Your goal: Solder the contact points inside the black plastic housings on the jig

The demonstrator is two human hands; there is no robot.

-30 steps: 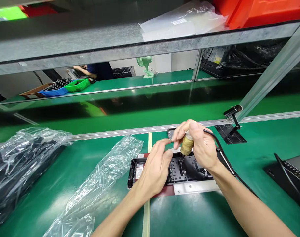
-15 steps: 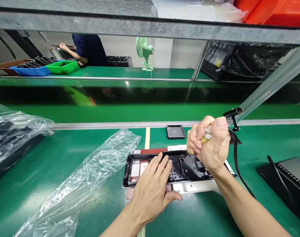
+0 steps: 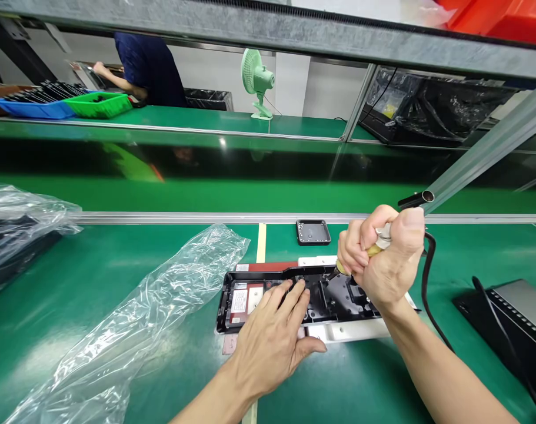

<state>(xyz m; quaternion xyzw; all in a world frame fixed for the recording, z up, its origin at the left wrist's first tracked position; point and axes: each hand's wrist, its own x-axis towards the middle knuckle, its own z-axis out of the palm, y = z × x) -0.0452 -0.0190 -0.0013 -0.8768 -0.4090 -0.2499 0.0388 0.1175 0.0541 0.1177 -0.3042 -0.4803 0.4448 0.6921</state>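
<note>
A long black plastic housing lies on a white and red fixture in front of me. My left hand rests flat across its middle, fingers spread and holding nothing. My right hand is wrapped in a fist around a yellow-handled screwdriver, thumb on top of the handle. The slim tip reaches down into the housing near its far wall; the exact contact point is too small to make out. Through an opening at the left end of the housing a white label shows. Behind stands a small black tray with tiny shiny pieces in it.
Crumpled clear plastic film lies left of the housing, and bagged dark parts sit farther left. A black cable runs beside my right hand. A dark panel lies at right. Across the line are a green fan and another person.
The view has shifted slightly. My right fist has moved a little to the right, still around the screwdriver, whose tip remains in the housing. My left hand keeps its place on the housing.
</note>
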